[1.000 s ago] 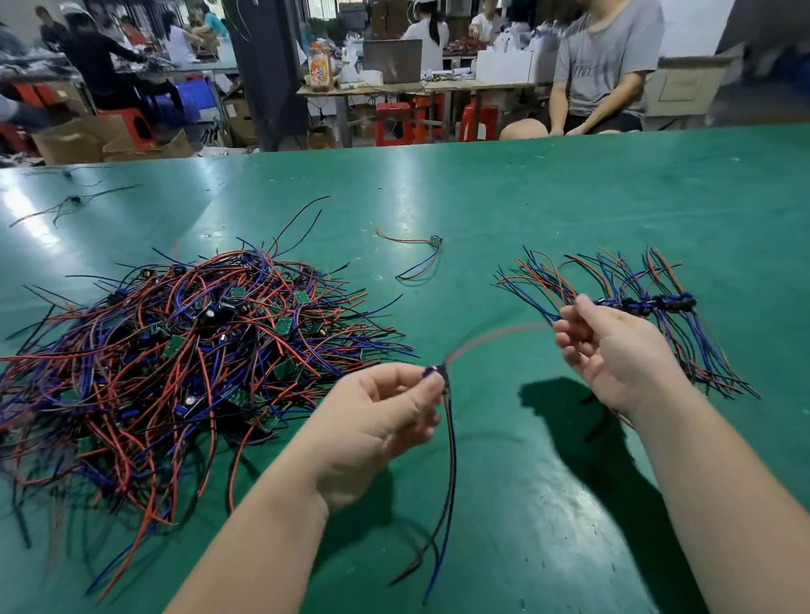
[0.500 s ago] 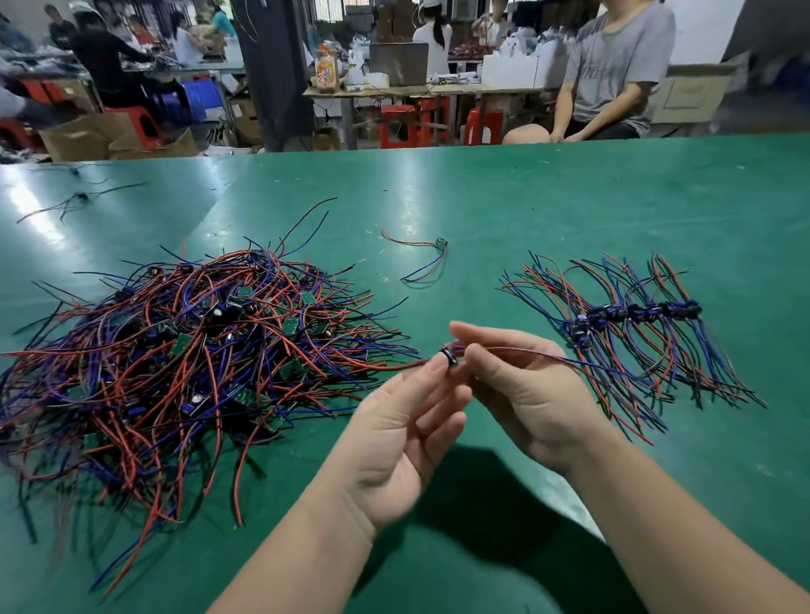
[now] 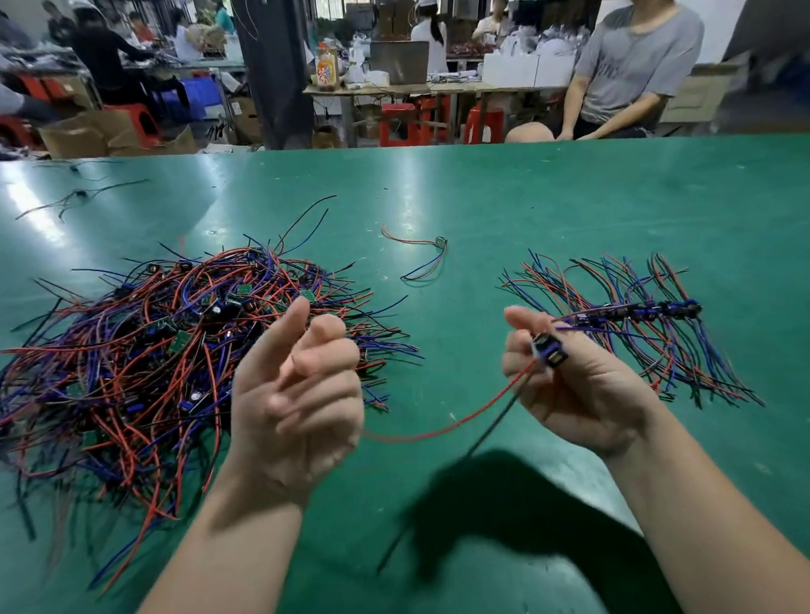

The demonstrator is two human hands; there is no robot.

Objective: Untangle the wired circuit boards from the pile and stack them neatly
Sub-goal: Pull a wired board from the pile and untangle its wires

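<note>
A big tangled pile of wired circuit boards [image 3: 160, 364], with red, blue and black leads, lies on the left of the green table [image 3: 482, 197]. On the right is a neat stack of boards [image 3: 650, 311], their wires fanned out to both sides. My right hand [image 3: 583, 390] pinches one small wired board [image 3: 549, 356] just left of the stack. Its red wire [image 3: 448, 430] sags across to my left hand [image 3: 299, 398], whose lower fingers curl round its end. The board's black wire [image 3: 478, 444] hangs down towards me.
A single loose board with wires [image 3: 438, 244] lies at the table's middle, beyond my hands. A stray wire piece [image 3: 78, 196] sits far left. Past the far edge a person in a grey shirt [image 3: 634, 60] sits, with other workers and benches behind.
My hands, together on the board half a second ago, have drawn apart. The left hand slid left along the red wire and the right hand carried the board towards the stack.
</note>
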